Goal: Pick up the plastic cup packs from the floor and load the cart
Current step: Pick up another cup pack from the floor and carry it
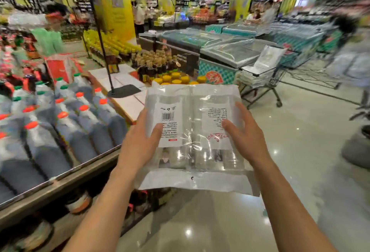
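We hold the plastic cup pack (pixel 192 129) flat in the air before us, the grip of our left hand (pixel 138 143) and right hand (pixel 246 133) clamped on its side edges, thumbs on top, while the cart (pixel 277 78), carrying stacked packs (pixel 250 76), stands ahead right beside a freezer (pixel 226 57), and a shelf (pixel 60 180) of bottles (pixel 66 123) lines our left.

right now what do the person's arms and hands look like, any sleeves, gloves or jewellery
Both arms are bare: the left forearm and right forearm show no sleeve anywhere down to the bottom edge of the view. The left hand and right hand wear no gloves, and no watch, bracelet or ring is visible.
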`<action>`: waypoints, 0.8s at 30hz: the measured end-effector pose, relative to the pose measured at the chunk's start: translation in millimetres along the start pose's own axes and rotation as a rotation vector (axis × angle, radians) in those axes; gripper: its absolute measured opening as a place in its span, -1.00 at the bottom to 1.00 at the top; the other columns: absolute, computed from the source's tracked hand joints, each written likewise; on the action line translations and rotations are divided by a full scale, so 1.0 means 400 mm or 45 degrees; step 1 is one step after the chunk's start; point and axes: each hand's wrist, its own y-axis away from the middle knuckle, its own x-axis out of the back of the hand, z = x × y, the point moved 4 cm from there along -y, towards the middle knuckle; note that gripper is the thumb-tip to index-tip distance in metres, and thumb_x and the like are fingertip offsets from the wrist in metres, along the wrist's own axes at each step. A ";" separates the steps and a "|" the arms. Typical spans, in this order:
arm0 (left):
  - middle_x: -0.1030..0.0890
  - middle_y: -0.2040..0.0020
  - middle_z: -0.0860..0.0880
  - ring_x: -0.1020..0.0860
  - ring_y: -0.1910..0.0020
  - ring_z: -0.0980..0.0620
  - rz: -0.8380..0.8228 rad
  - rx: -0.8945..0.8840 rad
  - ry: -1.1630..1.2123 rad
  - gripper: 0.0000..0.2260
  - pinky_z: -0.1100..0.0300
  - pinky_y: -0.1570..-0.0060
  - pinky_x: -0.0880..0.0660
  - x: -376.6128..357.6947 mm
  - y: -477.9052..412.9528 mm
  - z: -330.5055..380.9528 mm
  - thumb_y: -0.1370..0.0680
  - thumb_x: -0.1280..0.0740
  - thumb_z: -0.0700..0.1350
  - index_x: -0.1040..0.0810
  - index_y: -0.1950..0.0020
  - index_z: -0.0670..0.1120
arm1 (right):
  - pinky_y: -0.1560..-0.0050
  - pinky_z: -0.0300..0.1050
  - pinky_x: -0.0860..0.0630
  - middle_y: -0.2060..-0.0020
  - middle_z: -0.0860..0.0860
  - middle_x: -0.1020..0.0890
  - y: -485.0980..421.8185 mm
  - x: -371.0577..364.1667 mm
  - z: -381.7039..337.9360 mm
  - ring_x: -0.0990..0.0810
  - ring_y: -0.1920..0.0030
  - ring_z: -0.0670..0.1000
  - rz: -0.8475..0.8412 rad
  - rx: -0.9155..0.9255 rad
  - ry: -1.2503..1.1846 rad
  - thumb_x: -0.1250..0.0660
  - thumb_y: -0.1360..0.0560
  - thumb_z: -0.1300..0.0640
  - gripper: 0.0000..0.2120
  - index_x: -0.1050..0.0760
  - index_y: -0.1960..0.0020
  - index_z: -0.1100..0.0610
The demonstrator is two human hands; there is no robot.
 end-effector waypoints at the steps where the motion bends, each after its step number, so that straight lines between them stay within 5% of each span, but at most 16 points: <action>1: -0.47 -0.37 0.04 -0.46 -0.29 -0.10 -0.008 -0.047 0.007 -0.54 0.05 -0.16 -0.40 -0.030 -0.023 0.026 -0.61 -0.19 0.09 -0.18 -0.50 0.13 | -0.37 -0.08 -0.26 -0.48 -0.07 -0.31 -0.017 0.022 0.018 -0.30 -0.45 -0.01 0.037 -0.008 -0.009 -0.36 -0.53 -0.07 -0.34 -0.17 -0.54 -0.05; 5: -0.47 -0.35 0.04 -0.48 -0.26 -0.09 -0.100 -0.181 0.013 -0.57 0.02 -0.11 -0.40 -0.221 -0.161 0.102 -0.62 -0.17 0.10 -0.20 -0.47 0.11 | -0.27 -0.14 -0.26 -0.39 -0.16 -0.36 -0.120 0.118 0.136 -0.33 -0.36 -0.10 0.170 -0.093 0.003 -0.33 -0.55 -0.03 -0.39 -0.17 -0.53 -0.09; 9: -0.51 -0.32 0.01 -0.50 -0.25 -0.13 -0.213 -0.233 0.061 -0.53 -0.05 -0.13 -0.44 -0.434 -0.326 0.150 -0.60 -0.16 0.17 -0.16 -0.49 0.18 | -0.35 -0.03 -0.29 -0.46 -0.07 -0.34 -0.255 0.189 0.258 -0.34 -0.42 0.01 0.287 -0.211 0.060 -0.32 -0.54 -0.05 -0.37 -0.16 -0.54 -0.09; 15: -0.52 -0.30 0.04 -0.52 -0.22 -0.09 -0.335 -0.406 0.205 -0.52 0.12 0.03 -0.37 -0.753 -0.598 0.270 -0.60 -0.21 0.09 -0.20 -0.50 0.16 | -0.15 -0.14 -0.33 -0.35 -0.04 -0.43 -0.501 0.300 0.412 -0.41 -0.30 -0.01 0.449 -0.330 0.180 -0.30 -0.56 -0.01 -0.39 -0.14 -0.54 -0.05; 24: -0.45 -0.38 -0.07 -0.46 -0.28 -0.16 -0.654 -0.406 0.175 -0.36 -0.15 -0.23 -0.42 -1.215 -0.918 0.424 -0.50 -0.05 0.37 -0.01 -0.53 0.21 | -0.35 -0.03 -0.30 -0.47 -0.02 -0.33 -0.828 0.476 0.683 -0.33 -0.42 0.04 0.589 -0.513 0.236 -0.31 -0.55 -0.03 -0.36 -0.12 -0.55 -0.01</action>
